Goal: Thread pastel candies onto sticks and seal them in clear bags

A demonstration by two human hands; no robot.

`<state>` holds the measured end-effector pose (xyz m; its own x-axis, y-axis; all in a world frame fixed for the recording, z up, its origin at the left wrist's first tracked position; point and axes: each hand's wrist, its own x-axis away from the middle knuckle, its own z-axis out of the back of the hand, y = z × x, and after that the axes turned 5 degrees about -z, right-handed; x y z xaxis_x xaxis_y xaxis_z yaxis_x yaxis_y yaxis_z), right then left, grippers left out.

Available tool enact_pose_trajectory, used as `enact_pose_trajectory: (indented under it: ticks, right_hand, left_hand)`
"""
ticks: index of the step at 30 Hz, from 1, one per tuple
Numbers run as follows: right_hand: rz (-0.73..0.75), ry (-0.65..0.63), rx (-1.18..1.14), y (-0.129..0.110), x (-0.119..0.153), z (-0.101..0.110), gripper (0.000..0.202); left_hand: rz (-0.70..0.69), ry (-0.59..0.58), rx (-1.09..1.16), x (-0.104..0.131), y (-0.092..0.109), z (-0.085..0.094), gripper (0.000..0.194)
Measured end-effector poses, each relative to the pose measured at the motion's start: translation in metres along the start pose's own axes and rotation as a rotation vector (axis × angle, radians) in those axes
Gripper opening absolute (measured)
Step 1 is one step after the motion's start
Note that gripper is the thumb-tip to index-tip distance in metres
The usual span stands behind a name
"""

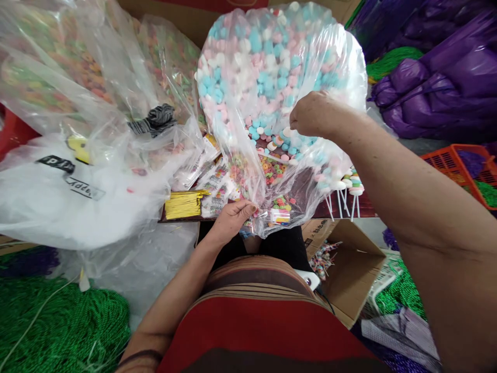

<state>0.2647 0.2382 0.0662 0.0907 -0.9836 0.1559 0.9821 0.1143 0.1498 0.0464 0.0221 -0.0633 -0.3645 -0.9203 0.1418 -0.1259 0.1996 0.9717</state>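
Candy bag (272,77), clear plastic, pink/blue/white pieces, sits dead centre. My right hand (310,115) pinches its film; left hand (233,217) grips the lower edge. White bag (83,189) reads "Happy".

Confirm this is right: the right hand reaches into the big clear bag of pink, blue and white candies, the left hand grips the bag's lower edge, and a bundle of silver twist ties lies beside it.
One detail is wrong. In the head view the twist ties are gold, not silver. The right hand does reach into the big clear bag, and the left hand grips its lower edge.
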Motion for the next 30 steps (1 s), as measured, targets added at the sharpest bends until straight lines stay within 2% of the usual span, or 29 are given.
enact_pose_trajectory:
  ticks: [3,6,10,15,19,21,24,27,30]
  right_hand:
    - [0.028,-0.112,0.302,-0.007,0.002,0.004,0.019]
    - [0.031,-0.092,0.350,-0.010,0.001,0.004,0.025]
    - [0.063,-0.079,0.326,-0.011,-0.002,-0.001,0.024]
    - [0.071,-0.016,0.260,-0.010,-0.009,-0.016,0.016]
    - [0.102,0.082,0.094,0.004,-0.003,-0.029,0.012]
    - [0.060,0.099,0.019,0.016,0.009,-0.032,0.012]
    - [-0.086,0.143,-0.159,0.034,0.041,-0.039,0.012]
    - [-0.146,0.289,-0.458,0.045,0.081,-0.052,0.017]
    - [-0.204,0.374,-0.834,0.046,0.120,-0.067,0.016]
  left_hand:
    - [-0.001,-0.005,-0.004,0.000,0.002,0.000,0.058]
    - [-0.004,-0.005,-0.002,0.000,0.005,-0.001,0.059]
    - [0.000,-0.005,0.016,0.000,0.003,-0.001,0.057]
    - [0.021,0.014,0.063,0.000,-0.007,0.000,0.051]
    - [0.022,0.115,0.151,-0.003,-0.007,-0.002,0.055]
    - [0.008,0.187,0.267,-0.004,-0.002,-0.004,0.056]
    - [-0.031,0.282,0.472,-0.005,0.006,-0.002,0.055]
    - [-0.055,0.312,0.609,-0.004,0.014,0.002,0.052]
    - [-0.085,0.311,0.652,-0.004,0.021,0.005,0.046]
